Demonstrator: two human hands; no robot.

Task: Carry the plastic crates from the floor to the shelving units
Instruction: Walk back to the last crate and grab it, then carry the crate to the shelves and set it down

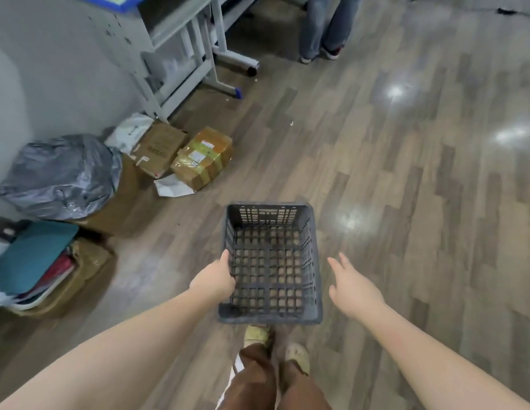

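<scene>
A dark grey perforated plastic crate [271, 214] hangs empty above the wooden floor, right in front of my feet. My left hand [215, 281] grips its left rim, fingers curled over the edge into the crate. To the right of the crate's right wall is my right hand [354, 287], fingers spread, a small gap away and holding nothing. No shelving unit for the crates is identifiable in view.
Cardboard boxes [203, 156] and a grey bin bag [61, 176] lie along the left wall, with a box of folded items [36, 261] nearer me. A white metal-framed table [181, 45] stands at the back left. Another person's legs [326, 28] stand at the top.
</scene>
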